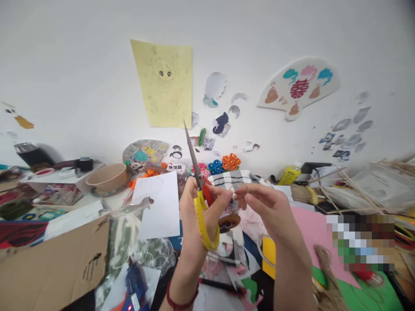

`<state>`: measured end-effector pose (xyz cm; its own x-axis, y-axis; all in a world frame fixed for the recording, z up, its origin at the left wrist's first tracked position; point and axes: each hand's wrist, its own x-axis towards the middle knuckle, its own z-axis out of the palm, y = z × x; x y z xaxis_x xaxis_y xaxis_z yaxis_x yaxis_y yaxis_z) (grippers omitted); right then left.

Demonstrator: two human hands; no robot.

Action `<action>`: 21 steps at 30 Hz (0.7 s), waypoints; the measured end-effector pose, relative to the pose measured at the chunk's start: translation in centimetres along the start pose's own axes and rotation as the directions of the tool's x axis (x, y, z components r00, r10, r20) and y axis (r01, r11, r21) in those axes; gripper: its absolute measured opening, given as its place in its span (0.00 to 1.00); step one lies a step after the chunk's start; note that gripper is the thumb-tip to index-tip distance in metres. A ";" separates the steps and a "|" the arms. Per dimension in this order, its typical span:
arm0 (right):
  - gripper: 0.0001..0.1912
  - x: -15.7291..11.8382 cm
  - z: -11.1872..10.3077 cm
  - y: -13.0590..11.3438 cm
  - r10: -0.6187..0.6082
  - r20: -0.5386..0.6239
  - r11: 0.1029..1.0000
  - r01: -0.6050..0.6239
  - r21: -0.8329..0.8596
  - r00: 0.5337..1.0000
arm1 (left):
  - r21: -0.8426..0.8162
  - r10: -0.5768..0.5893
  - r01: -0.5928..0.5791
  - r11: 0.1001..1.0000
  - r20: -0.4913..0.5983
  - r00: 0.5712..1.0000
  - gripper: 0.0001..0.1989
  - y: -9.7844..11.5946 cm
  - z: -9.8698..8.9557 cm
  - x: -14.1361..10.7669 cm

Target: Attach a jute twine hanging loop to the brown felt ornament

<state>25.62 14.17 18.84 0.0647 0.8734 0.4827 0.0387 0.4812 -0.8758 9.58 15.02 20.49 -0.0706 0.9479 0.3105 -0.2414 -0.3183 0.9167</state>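
Note:
My left hand [191, 216] is closed on a pair of scissors [201, 209] with yellow and red handles. Their blades point up and stay nearly together. Its thumb and fingertips reach the fingertips of my right hand [274, 207], which is bent in a pinch. Between the two hands there is something thin and pale, perhaps clear, too small to name. Just below the fingers shows a round brown piece [229, 222] with dark markings, partly hidden by my left hand. Paper scraps and a green cut-out [249, 286] lie beneath the hands.
A cardboard sheet [55, 263] covers the left front. Near it are white paper [158, 207], a blue glue gun [134, 280] and a beige bowl [108, 178]. Pink paper [319, 242], twine [327, 272] and sticks lie right. Drawings hang on the wall behind.

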 end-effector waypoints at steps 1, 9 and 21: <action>0.04 0.0 -0.1 0.1 -0.002 0.008 1.000 0.002 -0.004 1.000 | -0.016 -0.010 0.010 1.000 0.009 1.000 0.17 0.0 -0.1 0.1; 0.09 -0.5 -0.1 -0.4 -0.087 -0.036 0.987 0.082 -0.139 0.996 | 0.051 0.101 -0.111 0.992 0.171 0.980 0.17 -1.1 -0.5 0.8; 0.04 -1.3 1.1 -1.7 -0.447 0.032 0.735 0.387 -0.557 0.894 | 0.013 0.083 -0.093 0.996 0.324 0.943 0.20 -1.1 -1.0 0.8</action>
<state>24.41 12.25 19.72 0.0091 0.5684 0.8227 0.6088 0.6496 -0.4555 8.77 16.16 19.49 0.2265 0.8636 0.4505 -0.2208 -0.4050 0.8873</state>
